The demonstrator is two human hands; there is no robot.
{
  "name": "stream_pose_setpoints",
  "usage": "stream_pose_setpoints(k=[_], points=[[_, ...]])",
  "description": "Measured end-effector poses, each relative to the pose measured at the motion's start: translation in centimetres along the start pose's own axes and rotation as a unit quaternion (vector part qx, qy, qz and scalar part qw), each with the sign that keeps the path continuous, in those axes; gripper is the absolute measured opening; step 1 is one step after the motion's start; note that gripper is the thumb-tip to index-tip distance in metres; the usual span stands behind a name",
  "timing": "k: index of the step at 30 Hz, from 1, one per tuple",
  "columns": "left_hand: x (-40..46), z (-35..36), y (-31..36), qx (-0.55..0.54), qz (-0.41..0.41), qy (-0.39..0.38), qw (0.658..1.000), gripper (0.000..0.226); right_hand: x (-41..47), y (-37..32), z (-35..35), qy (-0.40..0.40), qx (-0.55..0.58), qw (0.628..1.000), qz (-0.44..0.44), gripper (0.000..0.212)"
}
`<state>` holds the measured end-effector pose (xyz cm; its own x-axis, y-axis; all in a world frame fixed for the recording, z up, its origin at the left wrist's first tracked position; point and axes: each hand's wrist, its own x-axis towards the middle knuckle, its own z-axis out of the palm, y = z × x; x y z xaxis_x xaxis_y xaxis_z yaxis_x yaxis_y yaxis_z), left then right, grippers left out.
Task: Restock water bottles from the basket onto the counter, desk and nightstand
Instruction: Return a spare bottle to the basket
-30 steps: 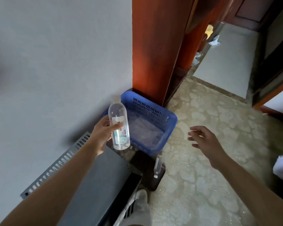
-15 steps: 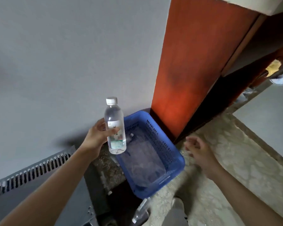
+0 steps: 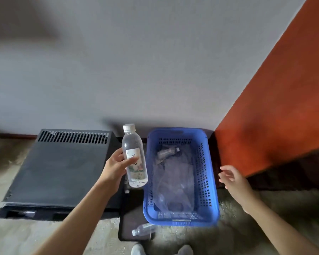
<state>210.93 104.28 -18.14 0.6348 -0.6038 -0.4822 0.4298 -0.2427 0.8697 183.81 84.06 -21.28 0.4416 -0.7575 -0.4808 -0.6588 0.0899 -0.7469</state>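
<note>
Counting three bottles [image 3: 134, 157], one basket [image 3: 208, 181]

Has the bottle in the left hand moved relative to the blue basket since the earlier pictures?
Cannot tell: the camera swung. The bottle is upright in the left hand, beside the blue basket's left wall.

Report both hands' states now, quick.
Left hand: grips the water bottle, upright.
Right hand: open, holds nothing, beside the blue basket.
</note>
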Motion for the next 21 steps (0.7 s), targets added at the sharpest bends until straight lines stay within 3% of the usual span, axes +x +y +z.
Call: stream_pose_setpoints(k=[7,12,15,19,21], points=[[4.8,-1.9,-4.7,-0.023,-0.027,0.011,0.999,0.048,6.9,2.9,5.6,-0.031,-0.032,0.998,0.044,0.011],[12.7,-1.8,-17.0,-0.077,-0.052,0.027,0.995,0.033,17.4,12.1,16.1,-0.067,-0.006,0.993,0.094,0.009],[17.8,-1.4,-25.6,-0.082,-0.07,0.065,0.992,0.027,23.9,18.8,22.7,-0.074,0.063,0.986,0.136,0.02],[23.6,-0.2,-34.1,-0.087,-0.059,0.071,0.992,0.017,31.0,24.5,28.9,-0.064,0.117,0.983,0.126,0.011],[26.0,0.1,-36.7,-0.101,-0.055,0.054,0.992,0.025,34.9,25.3,30.7,-0.063,0.139,0.981,0.124,0.013]])
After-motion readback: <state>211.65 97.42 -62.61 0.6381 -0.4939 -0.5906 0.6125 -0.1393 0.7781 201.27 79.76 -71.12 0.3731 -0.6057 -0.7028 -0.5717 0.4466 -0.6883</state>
